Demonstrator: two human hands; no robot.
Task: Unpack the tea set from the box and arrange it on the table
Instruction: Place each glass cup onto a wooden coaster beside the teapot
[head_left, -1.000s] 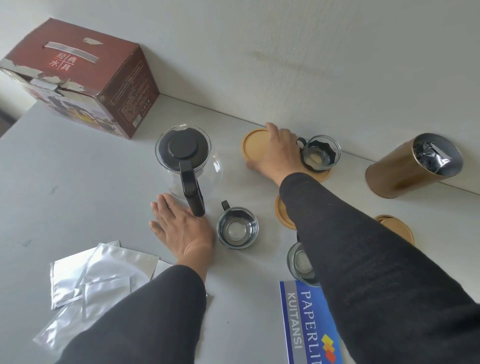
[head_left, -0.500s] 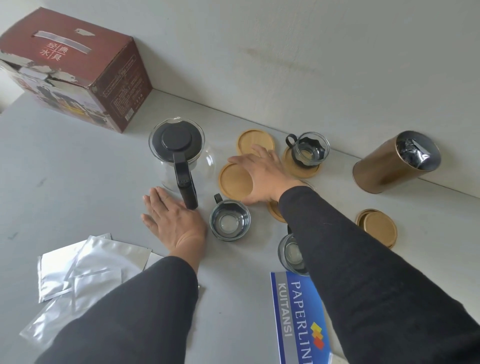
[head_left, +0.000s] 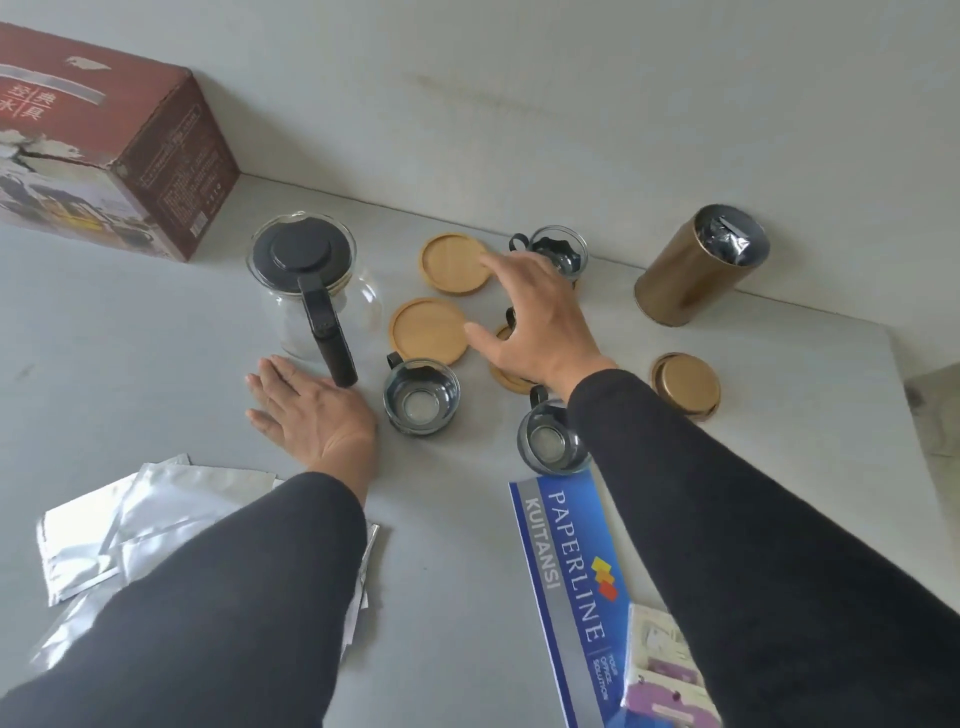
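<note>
A glass teapot (head_left: 311, 291) with a black lid and handle stands on the grey table (head_left: 130, 364). My left hand (head_left: 311, 415) lies flat and open beside the handle. My right hand (head_left: 530, 317) hovers with fingers spread over the wooden coasters, holding nothing. One coaster (head_left: 456, 264) lies by the wall, a second coaster (head_left: 430, 330) in front of it, and a third (head_left: 506, 376) is mostly hidden under my hand. Glass cups with black handles stand near me (head_left: 422, 397), at my right forearm (head_left: 550, 441), and by the wall (head_left: 558, 252).
The dark red tea set box (head_left: 104, 150) stands at the back left. A gold tin (head_left: 696, 265) lies on its side at the back right, its lid (head_left: 685, 384) in front of it. Silver foil pouches (head_left: 119, 525) and a blue receipt book (head_left: 566, 587) lie near me.
My right hand drew back from the far coaster, left a second coaster in front of it, and has lifted off with fingers spread. My left hand stayed flat.
</note>
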